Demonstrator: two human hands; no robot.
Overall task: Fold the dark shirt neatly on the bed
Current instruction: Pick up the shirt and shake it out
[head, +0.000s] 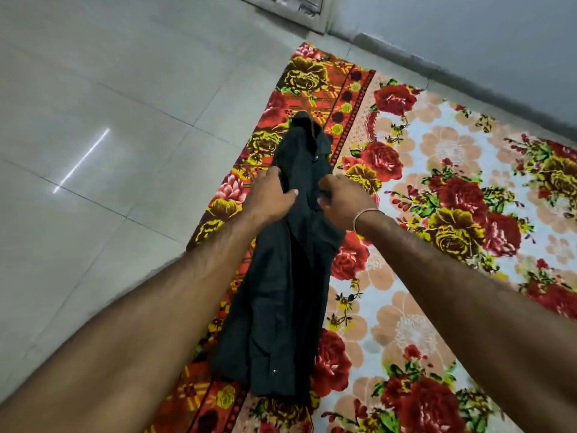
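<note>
Both hands, left hand [271, 195] and right hand [343, 201], pinch the limp dark cotton shirt [281, 292] mid-length along the floral bed's [437, 323] left edge; it's soft, so best gripped at the seams.

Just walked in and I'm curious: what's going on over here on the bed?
A person is folding a dark shirt that lies as a long narrow strip along the edge of the floral bedsheet. The left hand and right hand both grip the cloth near its middle.

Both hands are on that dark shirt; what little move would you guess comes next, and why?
Probably fold the collar end toward the hem. The dark shirt already lies as a narrow strip on the bedsheet, with the left hand and right hand at its upper part.
</note>
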